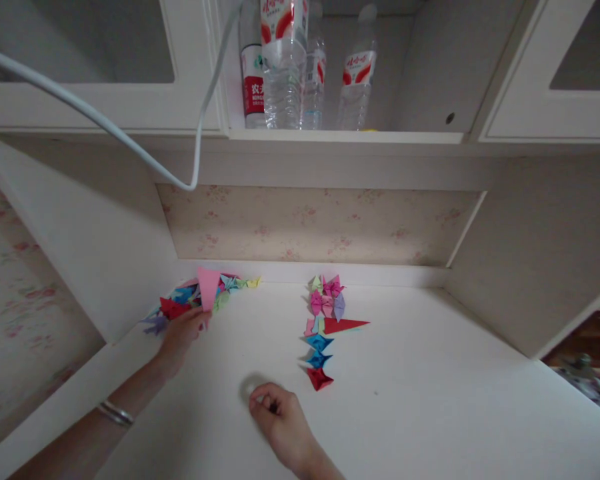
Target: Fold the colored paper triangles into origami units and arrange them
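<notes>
My left hand reaches to the back left, its fingers closed on a pink folded paper with a wide top and a narrow lower end. Beside and behind that hand lies a heap of folded paper pieces in blue, red, purple, green and yellow. My right hand hovers over the front of the white desk, fingers curled and thumb against the index finger, with nothing visible in them. To its upper right, blue paper pieces and a red paper piece form a column.
Behind the column lie a long red paper triangle and a cluster of pink, purple and green folded pieces. A shelf with several plastic bottles overhangs the desk. A white cable hangs at upper left.
</notes>
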Demonstrator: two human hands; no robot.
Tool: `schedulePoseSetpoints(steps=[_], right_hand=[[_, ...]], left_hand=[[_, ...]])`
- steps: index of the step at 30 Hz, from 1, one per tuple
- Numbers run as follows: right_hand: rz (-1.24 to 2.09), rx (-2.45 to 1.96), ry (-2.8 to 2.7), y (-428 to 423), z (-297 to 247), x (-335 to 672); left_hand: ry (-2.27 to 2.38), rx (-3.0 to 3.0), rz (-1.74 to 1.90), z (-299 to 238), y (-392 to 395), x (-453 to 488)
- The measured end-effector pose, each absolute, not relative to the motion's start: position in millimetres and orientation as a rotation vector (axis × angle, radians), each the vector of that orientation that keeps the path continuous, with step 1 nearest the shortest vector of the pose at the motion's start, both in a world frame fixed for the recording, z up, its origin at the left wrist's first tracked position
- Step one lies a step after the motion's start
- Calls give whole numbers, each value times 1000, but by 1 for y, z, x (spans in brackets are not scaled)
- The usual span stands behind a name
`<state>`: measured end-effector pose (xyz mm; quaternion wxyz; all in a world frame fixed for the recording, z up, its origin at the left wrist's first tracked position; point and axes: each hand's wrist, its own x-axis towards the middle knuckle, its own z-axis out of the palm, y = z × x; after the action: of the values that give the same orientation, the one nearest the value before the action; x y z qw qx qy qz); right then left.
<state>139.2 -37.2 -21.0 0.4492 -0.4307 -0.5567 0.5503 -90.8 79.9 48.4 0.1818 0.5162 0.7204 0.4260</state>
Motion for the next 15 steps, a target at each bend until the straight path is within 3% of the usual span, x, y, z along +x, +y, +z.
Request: schedulePoseSetpoints(steps=[4,8,15], right_hand=[[1432,-967,-1149,-34,-20,145],[1419,-964,-997,-31,-15,159],[1480,-961,-1003,-23,-21,158]], left_hand=[[1424,1244,1254,17,25,-29],[1279,958,1354,-2,-4,13],[1154,956,1212,-14,-5,15]])
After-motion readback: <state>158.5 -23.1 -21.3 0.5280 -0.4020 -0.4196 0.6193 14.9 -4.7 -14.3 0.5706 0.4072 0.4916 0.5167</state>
